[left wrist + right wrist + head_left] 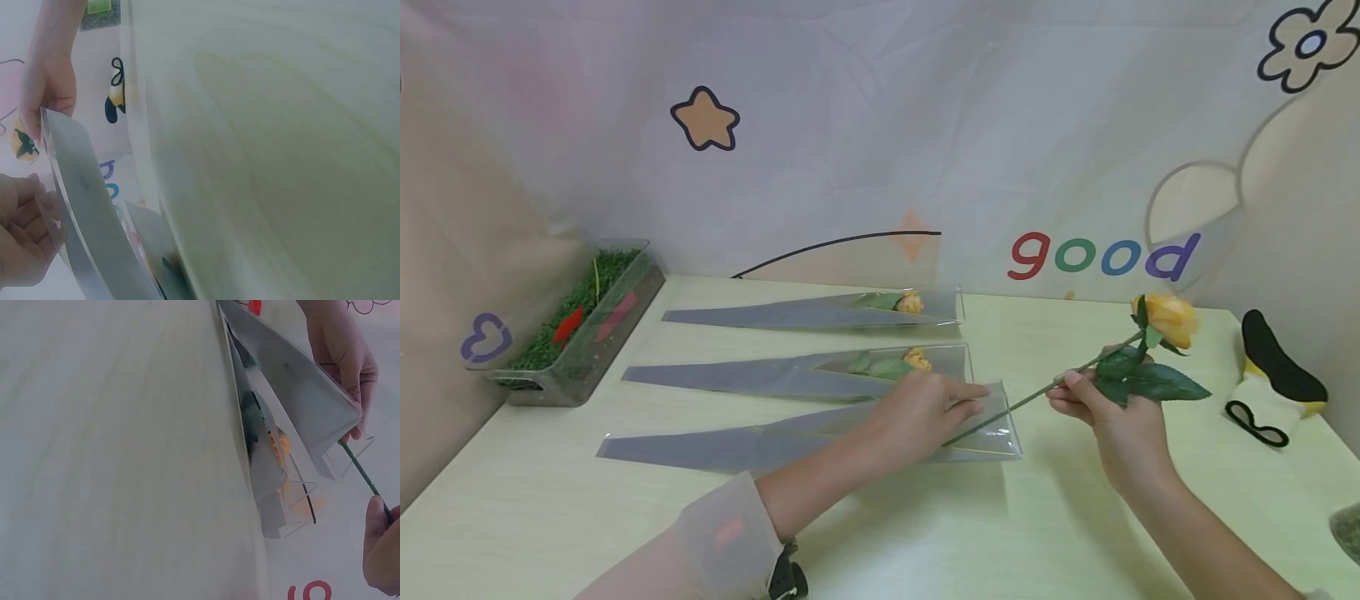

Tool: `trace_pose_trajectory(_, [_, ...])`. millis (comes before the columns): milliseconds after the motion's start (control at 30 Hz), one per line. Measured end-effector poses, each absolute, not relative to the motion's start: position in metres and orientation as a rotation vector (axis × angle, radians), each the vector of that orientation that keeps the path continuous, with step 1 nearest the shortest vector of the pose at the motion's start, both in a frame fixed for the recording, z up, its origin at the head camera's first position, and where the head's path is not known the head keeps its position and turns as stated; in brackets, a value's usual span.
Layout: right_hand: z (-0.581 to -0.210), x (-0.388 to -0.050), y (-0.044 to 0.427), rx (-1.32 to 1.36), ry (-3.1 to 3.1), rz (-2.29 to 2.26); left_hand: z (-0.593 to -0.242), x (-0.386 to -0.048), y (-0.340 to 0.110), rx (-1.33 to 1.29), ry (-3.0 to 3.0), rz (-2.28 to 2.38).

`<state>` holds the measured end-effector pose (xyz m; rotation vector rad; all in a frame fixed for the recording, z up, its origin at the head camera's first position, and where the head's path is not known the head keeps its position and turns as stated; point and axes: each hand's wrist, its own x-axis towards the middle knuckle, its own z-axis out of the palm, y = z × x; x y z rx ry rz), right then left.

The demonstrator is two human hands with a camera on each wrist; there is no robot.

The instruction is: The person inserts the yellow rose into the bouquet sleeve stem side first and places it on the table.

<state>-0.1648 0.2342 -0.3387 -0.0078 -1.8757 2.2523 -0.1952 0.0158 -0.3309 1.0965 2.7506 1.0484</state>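
Observation:
My left hand (913,421) pinches the mouth of the nearest flower sleeve (700,446), a long tapered sleeve with grey backing and clear film. In the left wrist view its fingers (37,234) are at the film edge. My right hand (1127,433) holds a yellow rose (1171,321) by its green stem, just below the leaves. The stem slants down left, its lower end at the sleeve's opening beside my left hand; the tip is hidden. In the right wrist view the stem (359,467) runs between both hands.
Two more sleeves, a middle one (700,377) and a far one (737,317), lie behind, each with a yellow rose inside. A clear box (561,387) with artificial grass stands at left. A black, white and yellow object (1277,375) lies at right.

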Motion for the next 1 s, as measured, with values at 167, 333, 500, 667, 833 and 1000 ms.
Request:
trace_pose_trajectory(167, [-0.338,-0.164,0.229,0.028,-1.853,2.252,-0.330,-0.195,0.015,1.094,2.746,1.059])
trace_pose_trajectory(333, [-0.338,-0.163,0.224,0.066,-1.860,2.234,-0.329,-0.195,0.015,1.091,2.735,1.070])
trace_pose_trajectory(500, [-0.339,-0.163,0.220,0.099,-1.869,2.210,-0.329,-0.195,0.015,1.084,2.732,1.073])
trace_pose_trajectory(667, [-0.339,-0.162,0.214,0.101,-1.856,2.193,-0.328,-0.195,0.016,1.085,2.740,1.078])
trace_pose_trajectory(833, [-0.337,-0.160,0.208,0.089,-1.829,2.168,-0.327,-0.195,0.016,1.086,2.746,1.090])
trace_pose_trajectory(1000, [-0.338,-0.162,0.203,0.120,-1.821,2.175,-0.327,-0.195,0.016,1.079,2.739,1.112])
